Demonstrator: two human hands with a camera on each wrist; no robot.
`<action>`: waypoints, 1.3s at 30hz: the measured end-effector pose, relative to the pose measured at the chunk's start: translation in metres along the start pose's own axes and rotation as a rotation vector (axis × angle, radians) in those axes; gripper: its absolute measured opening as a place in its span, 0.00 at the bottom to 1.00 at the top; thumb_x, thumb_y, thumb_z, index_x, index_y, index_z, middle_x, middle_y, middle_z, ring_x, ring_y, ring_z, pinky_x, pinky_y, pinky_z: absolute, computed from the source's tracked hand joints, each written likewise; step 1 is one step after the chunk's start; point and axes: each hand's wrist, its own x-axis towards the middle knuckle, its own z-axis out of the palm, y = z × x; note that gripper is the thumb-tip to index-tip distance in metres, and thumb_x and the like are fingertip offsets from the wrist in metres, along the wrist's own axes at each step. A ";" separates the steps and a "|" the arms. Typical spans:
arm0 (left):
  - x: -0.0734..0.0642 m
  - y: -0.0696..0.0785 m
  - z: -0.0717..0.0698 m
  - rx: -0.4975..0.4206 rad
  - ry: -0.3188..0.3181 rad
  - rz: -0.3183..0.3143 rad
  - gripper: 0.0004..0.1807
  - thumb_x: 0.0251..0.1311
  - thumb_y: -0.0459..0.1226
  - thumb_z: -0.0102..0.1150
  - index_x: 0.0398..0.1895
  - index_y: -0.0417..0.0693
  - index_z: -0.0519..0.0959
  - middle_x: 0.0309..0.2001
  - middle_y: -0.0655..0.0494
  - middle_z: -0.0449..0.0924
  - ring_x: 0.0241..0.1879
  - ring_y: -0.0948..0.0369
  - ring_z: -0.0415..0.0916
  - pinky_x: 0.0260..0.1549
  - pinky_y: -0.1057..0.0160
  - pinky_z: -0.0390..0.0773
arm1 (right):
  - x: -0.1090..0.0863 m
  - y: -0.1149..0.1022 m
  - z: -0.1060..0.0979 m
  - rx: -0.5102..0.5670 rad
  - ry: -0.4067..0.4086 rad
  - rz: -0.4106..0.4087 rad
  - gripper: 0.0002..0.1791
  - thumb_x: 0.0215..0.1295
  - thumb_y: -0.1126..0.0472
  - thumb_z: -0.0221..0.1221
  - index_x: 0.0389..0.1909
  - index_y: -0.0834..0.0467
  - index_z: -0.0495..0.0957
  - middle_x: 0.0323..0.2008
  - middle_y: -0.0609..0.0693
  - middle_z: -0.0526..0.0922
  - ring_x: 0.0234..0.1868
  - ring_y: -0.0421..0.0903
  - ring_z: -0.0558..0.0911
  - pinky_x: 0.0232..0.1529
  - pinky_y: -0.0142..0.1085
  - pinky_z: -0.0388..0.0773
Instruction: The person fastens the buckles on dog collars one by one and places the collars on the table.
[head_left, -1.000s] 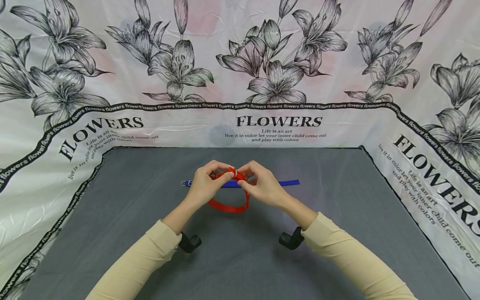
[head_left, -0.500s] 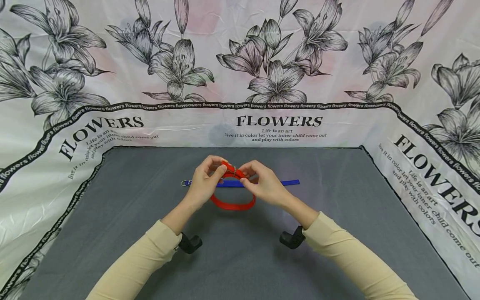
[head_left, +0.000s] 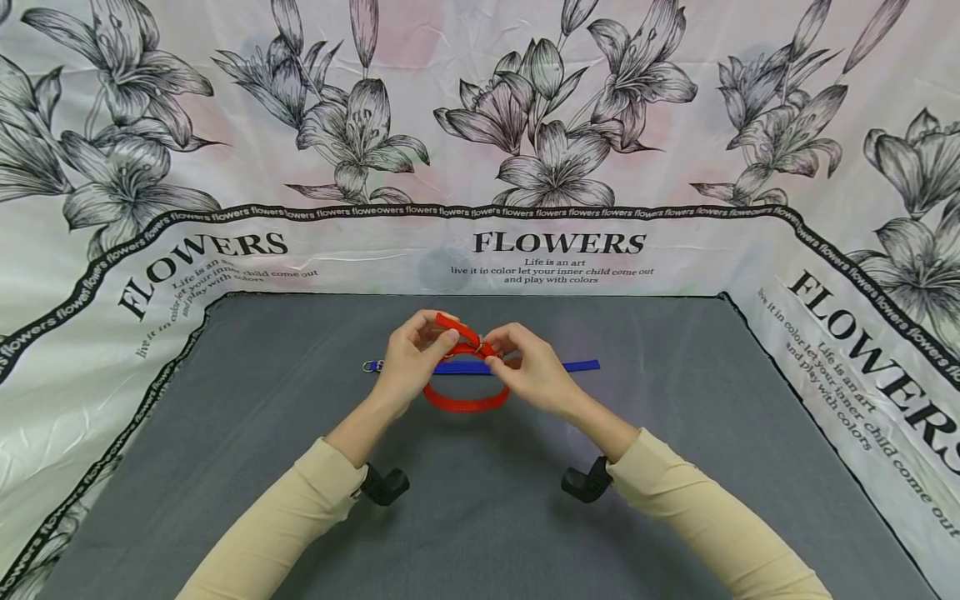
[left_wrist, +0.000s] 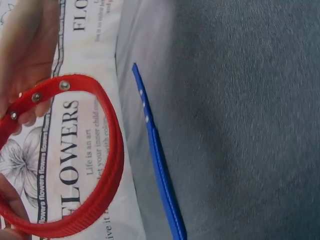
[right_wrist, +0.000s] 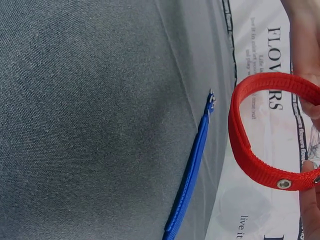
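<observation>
A red collar (head_left: 465, 405) hangs as a loop between my two hands above the table. My left hand (head_left: 408, 360) pinches its free end, which sticks up past the fingers. Beside the buckle (head_left: 481, 344), my right hand (head_left: 531, 368) pinches the strap with thumb and fingers. Metal eyelets show along the red collar (left_wrist: 117, 150) in the left wrist view, and one eyelet (right_wrist: 284, 184) in the right wrist view. Under the hands a blue collar (head_left: 581, 366) lies straight on the table, its middle partly hidden in the head view.
The table has a grey cloth (head_left: 480, 508). A white floral curtain (head_left: 555, 275) with printed words stands along the back and sides. Black wrist mounts (head_left: 386, 486) show below both sleeves.
My left hand has drawn the red strap's end up and to the left, so more of it shows beyond the buckle. The hands moved slightly apart; the blue collar stayed put.
</observation>
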 end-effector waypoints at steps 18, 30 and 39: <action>-0.001 0.000 0.007 -0.048 0.014 0.025 0.12 0.66 0.37 0.47 0.49 0.41 0.68 0.45 0.47 0.77 0.37 0.59 0.76 0.36 0.65 0.77 | -0.002 0.003 -0.001 -0.003 -0.004 0.040 0.12 0.61 0.64 0.58 0.46 0.55 0.73 0.37 0.48 0.78 0.38 0.42 0.77 0.36 0.35 0.79; 0.000 -0.003 0.014 0.015 -0.029 0.049 0.12 0.65 0.39 0.50 0.47 0.41 0.69 0.40 0.46 0.75 0.39 0.56 0.74 0.37 0.64 0.76 | -0.001 -0.045 -0.007 -0.019 0.070 0.001 0.14 0.60 0.70 0.58 0.47 0.67 0.71 0.42 0.60 0.76 0.42 0.54 0.78 0.44 0.49 0.77; -0.009 0.023 0.015 0.072 -0.015 0.029 0.11 0.66 0.34 0.49 0.48 0.38 0.68 0.41 0.39 0.74 0.42 0.50 0.73 0.40 0.58 0.76 | 0.003 -0.019 0.000 -0.055 0.054 -0.020 0.12 0.60 0.65 0.60 0.45 0.59 0.75 0.36 0.50 0.77 0.36 0.43 0.79 0.37 0.36 0.79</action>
